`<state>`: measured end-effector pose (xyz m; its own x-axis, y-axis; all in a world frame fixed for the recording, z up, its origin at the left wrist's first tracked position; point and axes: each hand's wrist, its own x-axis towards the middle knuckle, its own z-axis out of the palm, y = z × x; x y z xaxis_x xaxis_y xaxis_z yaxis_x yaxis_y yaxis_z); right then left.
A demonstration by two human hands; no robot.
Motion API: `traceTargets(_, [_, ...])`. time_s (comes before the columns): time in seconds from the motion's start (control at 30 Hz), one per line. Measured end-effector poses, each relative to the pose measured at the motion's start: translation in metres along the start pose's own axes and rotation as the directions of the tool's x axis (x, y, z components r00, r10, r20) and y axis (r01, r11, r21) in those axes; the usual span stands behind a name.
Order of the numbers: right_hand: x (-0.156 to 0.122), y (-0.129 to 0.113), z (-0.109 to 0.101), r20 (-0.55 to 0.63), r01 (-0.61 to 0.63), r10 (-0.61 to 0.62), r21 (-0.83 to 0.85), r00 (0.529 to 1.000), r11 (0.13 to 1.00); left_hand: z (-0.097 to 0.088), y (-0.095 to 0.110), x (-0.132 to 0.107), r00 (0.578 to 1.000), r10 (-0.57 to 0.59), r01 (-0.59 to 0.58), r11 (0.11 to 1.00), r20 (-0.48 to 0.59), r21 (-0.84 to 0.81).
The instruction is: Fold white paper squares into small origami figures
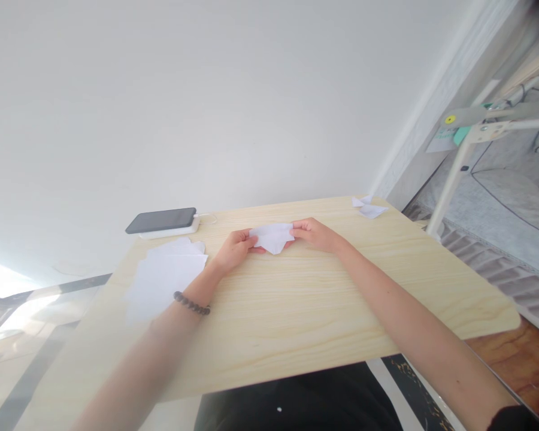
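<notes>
One desk (305, 317), left hand (233, 251) and right hand (317, 233), one folded white paper (273, 234) between them.

One plain, pale wall (206, 114) stands behind the desk, whose top is light wood grain. Both hands reach forward over its middle, each pinching one end of the folded white paper between thumb and fingers, its pointed flap toward the near edge. To their left lies one overlapping spread of white sheets (166, 278), too merged to count; beyond it, one dark phone (161, 220) rests on one white block (179, 230). Near the far right corner sit at least two folded pieces (372, 211). The left arm bears one beaded bracelet (191, 304).
</notes>
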<state>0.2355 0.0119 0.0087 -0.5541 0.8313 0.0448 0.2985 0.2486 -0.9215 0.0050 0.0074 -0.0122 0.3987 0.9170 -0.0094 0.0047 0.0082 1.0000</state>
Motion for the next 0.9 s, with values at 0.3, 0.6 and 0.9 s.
traceTargets(0.3, [0.004, 0.008, 0.008, -0.135, 0.009, -0.011, -0.017, 0.991, 1.0, 0.005, 0.003, -0.004, 0.993, 0.072, -0.058, 0.989, -0.097, 0.137])
traceTargets(0.6, [0.01, 0.006, 0.02, -0.398, 0.106, -0.175, -0.188, 0.901, 0.976, -0.002, 0.01, -0.005, 0.903, 0.316, -0.179, 0.893, -0.291, 0.413])
traceTargets(0.9, [0.012, 0.009, 0.02, -0.376, 0.256, -0.38, -0.34, 0.845, 0.905, -0.005, 0.009, -0.006, 0.891, 0.444, -0.264, 0.675, -0.093, 0.689])
